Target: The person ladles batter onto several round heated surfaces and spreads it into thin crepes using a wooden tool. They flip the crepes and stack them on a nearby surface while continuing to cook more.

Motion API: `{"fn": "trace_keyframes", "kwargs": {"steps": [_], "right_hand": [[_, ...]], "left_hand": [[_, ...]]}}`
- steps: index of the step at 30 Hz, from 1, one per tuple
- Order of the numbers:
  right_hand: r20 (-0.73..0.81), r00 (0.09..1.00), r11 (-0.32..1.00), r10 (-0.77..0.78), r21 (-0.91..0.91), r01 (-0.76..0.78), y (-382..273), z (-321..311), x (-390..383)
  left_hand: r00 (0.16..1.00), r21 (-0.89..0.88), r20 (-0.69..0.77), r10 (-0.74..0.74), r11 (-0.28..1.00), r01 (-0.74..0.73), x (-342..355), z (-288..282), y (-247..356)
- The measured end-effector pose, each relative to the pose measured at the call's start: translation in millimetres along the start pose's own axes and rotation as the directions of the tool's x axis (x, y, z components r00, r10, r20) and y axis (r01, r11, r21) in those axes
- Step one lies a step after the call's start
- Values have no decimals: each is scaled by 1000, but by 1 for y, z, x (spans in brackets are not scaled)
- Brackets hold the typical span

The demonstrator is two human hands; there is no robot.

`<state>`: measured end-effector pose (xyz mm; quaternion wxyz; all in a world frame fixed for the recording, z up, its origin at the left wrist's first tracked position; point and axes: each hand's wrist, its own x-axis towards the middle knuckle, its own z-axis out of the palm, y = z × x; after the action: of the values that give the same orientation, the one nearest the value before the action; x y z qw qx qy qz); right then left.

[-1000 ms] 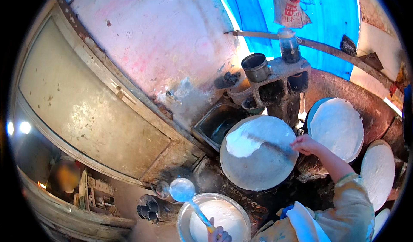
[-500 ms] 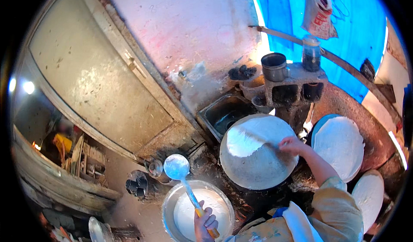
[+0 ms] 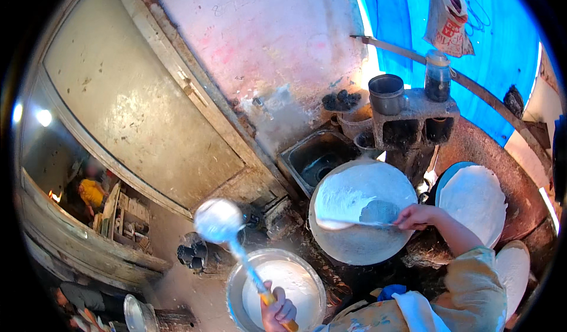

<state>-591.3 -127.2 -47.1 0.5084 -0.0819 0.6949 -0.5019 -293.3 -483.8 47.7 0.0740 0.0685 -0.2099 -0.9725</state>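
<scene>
White batter [image 3: 342, 199] covers the upper part of the round griddle [image 3: 354, 252], leaving a bare band along its lower edge; a grey patch right of centre looks thin or uncovered. The right hand [image 3: 418, 215] sits at the griddle's right edge, its grip closed about the end of a thin spreader [image 3: 342, 223] that reaches leftward over the batter; holding it by one end probably keeps the fingers off the coating. The left hand [image 3: 279, 311] has its grip wrapped around the lower handle of a long ladle [image 3: 218, 220], whose scoop is raised past the upper-left rim of the metal basin [image 3: 233, 299], likely to stay clear of the griddle. The blurred scoop looks whitish; how much it holds, I cannot tell. White liquid [image 3: 286, 280] lies in the basin, presumably set close for short reaches. Beyond the griddle, a concrete block [image 3: 413, 110] carries a metal mug [image 3: 388, 96], its contents hidden, and a glass jar [image 3: 437, 79], dark in its lower part.
</scene>
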Motion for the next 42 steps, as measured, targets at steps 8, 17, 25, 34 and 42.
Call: {"fn": "trace_keyframes", "kwargs": {"steps": [8, 17, 25, 34, 42], "right_hand": [[-335, 935, 989, -118, 48, 143, -21, -16, 40], [-16, 994, 979, -109, -175, 104, -9, -44, 9], [142, 990, 978, 24, -209, 6, -14, -2, 28], [-491, 867, 894, -82, 348, 282, 49, 0, -29], [-310, 934, 925, -176, 273, 265, 57, 150, -11]], "left_hand": [[945, -276, -323, 48, 950, -143, 1, -13, -28], [945, -359, -308, 112, 906, -225, -26, -28, -43], [977, -246, -207, 47, 964, -98, -15, -27, -50], [975, -294, -172, -142, 952, 87, -28, -49, -31], [972, -427, 234, 15, 900, 88, -73, -49, 28]]}}
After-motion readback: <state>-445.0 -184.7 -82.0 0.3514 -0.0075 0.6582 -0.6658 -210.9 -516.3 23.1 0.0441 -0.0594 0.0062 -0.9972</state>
